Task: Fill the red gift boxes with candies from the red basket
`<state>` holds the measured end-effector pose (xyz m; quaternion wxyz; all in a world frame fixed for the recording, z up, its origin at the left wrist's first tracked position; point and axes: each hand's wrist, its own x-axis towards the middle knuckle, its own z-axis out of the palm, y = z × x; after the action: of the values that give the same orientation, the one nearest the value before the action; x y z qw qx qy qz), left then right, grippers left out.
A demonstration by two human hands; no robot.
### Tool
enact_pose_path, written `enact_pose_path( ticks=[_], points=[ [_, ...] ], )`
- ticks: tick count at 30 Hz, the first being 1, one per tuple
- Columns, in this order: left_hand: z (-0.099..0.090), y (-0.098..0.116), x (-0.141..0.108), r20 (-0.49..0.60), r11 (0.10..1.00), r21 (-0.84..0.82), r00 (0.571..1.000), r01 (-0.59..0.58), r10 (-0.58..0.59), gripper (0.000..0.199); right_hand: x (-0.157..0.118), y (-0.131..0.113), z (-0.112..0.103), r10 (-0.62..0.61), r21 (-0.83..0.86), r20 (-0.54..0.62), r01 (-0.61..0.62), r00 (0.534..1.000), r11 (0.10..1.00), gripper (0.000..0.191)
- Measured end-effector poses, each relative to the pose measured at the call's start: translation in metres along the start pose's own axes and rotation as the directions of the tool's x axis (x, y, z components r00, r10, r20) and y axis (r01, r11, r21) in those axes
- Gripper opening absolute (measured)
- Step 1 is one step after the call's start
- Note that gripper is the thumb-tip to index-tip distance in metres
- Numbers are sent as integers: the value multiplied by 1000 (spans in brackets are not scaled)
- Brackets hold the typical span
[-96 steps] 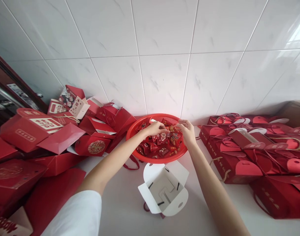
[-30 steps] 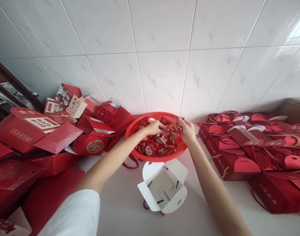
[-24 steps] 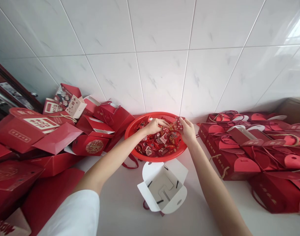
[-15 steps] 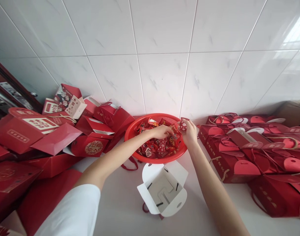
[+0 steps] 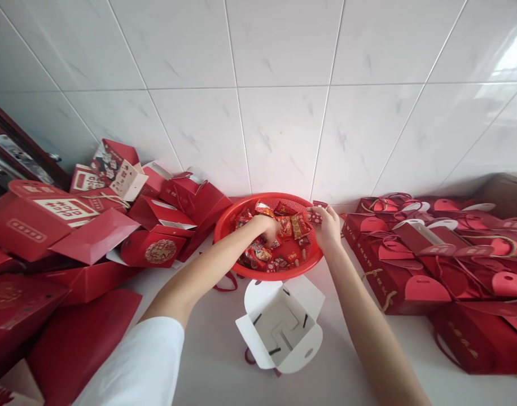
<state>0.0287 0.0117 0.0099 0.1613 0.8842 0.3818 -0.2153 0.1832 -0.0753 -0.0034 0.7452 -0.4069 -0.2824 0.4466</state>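
A red plastic basket [image 5: 222,248] by the wall holds many small wrapped sweets [image 5: 258,254], mostly in red wrappers. My left hand [image 5: 268,226] reaches down among them with its fingers curled; the fingertips are hidden, so what they hold does not show. At the right rim my right hand [image 5: 328,226] is closed on a red wrapped sweet [image 5: 315,217] with white marks. Just in front of the basket stands an open box [image 5: 279,327], white inside, its flaps folded outward and no sweets visible in it.
Several red gift boxes [image 5: 93,225] are heaped loosely on the left, some open. On the right, closed red gift boxes [image 5: 394,270] with cord handles stand in rows. A white tiled wall [image 5: 279,135] rises behind the basket. A brown carton [image 5: 506,194] sits at far right.
My left hand has moved left and deeper into the sweets, which have shifted and bared part of the basket's bottom. My right hand stays at the rim with its sweet.
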Motion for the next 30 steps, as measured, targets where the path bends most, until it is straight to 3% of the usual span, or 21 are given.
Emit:
enact_pose_path(
  ticks=[3, 5, 8, 10, 13, 16, 21, 24, 30],
  points=[
    [-1, 1, 0, -74, 998, -46, 997, -36, 33, 11, -2, -2, 2, 9, 13, -8, -9, 1000, 1000, 22],
    [2, 9, 4, -229, 989, -57, 966, -134, 118, 20, -2, -2, 2, 8, 11, -12, -8, 1000, 1000, 21],
    [8, 22, 15, -437, 935, 146, 826, -324, 355, 29, -2, -2, 1, 1, 5, -20, -1, 1000, 1000, 20],
    [12, 28, 22, -448, 886, 322, 771, -334, 453, 33, -2, -1, 0, -6, 1, -16, 7, 1000, 1000, 20],
    [15, 29, 27, -426, 899, 393, 829, -191, 362, 40, 0, 1, -1, -27, -19, -2, 27, 1000, 999, 24],
    [13, 26, 24, -435, 939, 336, 872, -76, 226, 30, 0, 1, -2, -36, -30, -1, 36, 999, 999, 25],
    [2, 16, 12, -366, 984, 174, 924, -47, 109, 7, 0, 2, 0, -33, -18, -15, 33, 999, 999, 24],
    [-4, 10, 6, -278, 995, 97, 960, -9, 35, 11, -1, 2, 0, -39, -12, -13, 39, 999, 999, 23],
    [-11, 6, -2, -168, 1000, 6, 985, 29, -28, 24, -2, 0, 2, -15, 23, -31, 15, 999, 1000, 21]
  ],
)
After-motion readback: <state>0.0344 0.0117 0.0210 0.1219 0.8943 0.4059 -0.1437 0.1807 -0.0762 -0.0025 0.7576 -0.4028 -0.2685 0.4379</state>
